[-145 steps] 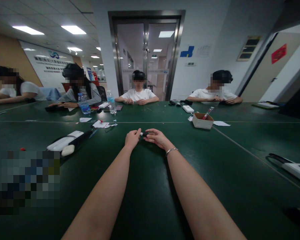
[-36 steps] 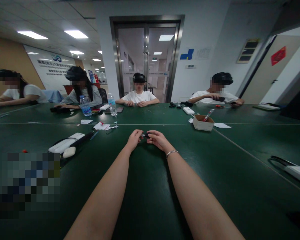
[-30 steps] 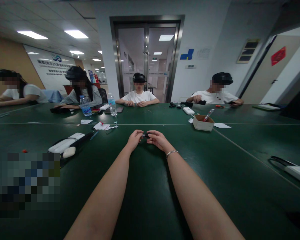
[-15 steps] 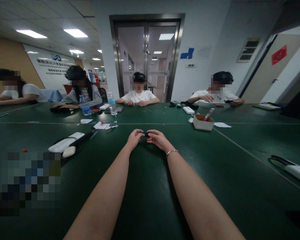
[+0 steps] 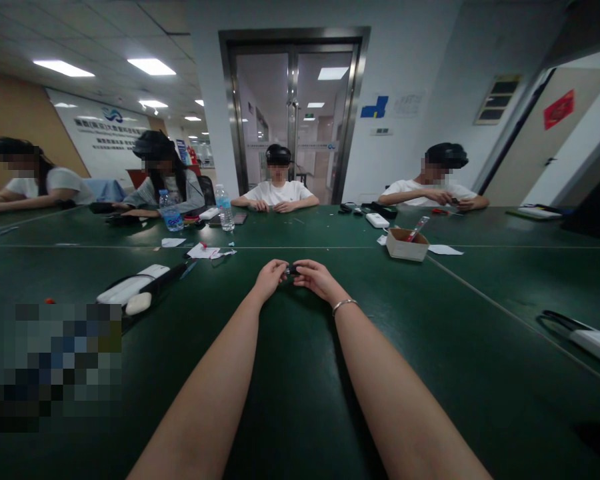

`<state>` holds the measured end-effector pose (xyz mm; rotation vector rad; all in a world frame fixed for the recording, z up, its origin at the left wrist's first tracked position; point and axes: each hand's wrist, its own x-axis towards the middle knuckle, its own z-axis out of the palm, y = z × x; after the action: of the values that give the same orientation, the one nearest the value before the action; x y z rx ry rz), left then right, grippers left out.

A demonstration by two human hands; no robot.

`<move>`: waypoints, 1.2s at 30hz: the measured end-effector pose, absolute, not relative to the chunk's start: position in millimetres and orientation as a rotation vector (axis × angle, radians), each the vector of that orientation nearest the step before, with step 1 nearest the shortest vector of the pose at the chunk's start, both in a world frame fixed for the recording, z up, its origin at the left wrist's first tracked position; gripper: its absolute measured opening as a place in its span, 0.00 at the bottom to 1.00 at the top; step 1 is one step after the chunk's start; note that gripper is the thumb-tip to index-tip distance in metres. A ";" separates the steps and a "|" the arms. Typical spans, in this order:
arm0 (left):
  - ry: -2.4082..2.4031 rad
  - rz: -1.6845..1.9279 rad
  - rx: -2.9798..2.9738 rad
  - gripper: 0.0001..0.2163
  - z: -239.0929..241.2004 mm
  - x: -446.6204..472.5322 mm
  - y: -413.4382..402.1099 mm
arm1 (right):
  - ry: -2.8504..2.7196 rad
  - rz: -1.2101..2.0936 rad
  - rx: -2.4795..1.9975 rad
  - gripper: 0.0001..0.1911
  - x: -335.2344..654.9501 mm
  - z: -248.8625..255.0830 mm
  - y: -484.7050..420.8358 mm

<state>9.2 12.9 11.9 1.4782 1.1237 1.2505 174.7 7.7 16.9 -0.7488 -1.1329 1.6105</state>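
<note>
Both forearms reach over the dark green table, and the hands meet near its middle. Between them is a small black piece with a silvery end, too small to name. My left hand pinches its silvery end with thumb and fingers. From the other side, my right hand has its fingers closed on the black end. A metal bangle circles the right wrist. The fingers cover most of the piece.
A small cardboard box stands ahead to the right. White power bank with a cable lies left. Two water bottles and paper scraps are farther off. Several people in headsets sit across the table, one person directly opposite.
My hands and the small piece have hardly moved. Across the table at the right, a co-worker's hands have come together. At the left, another co-worker's hand has shifted slightly.
</note>
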 end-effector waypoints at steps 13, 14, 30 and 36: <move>1.128 1.276 1.484 0.10 15.0 10.9 9.3 | -1.140 1.616 -0.748 0.08 174.8 18.5 5.7; 1.123 1.279 1.494 0.10 14.5 10.6 9.2 | -1.139 1.613 -0.750 0.08 174.9 18.8 5.4; 1.110 1.271 1.496 0.09 16.5 9.7 8.1 | -1.134 1.621 -0.756 0.07 175.5 18.4 6.3; 1.092 1.265 1.471 0.12 11.9 11.6 10.4 | -1.147 1.620 -0.737 0.07 175.6 17.1 6.4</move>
<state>11.6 10.4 11.9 1.4711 1.0920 1.2650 175.6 6.4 17.1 -0.7373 -1.1470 1.6198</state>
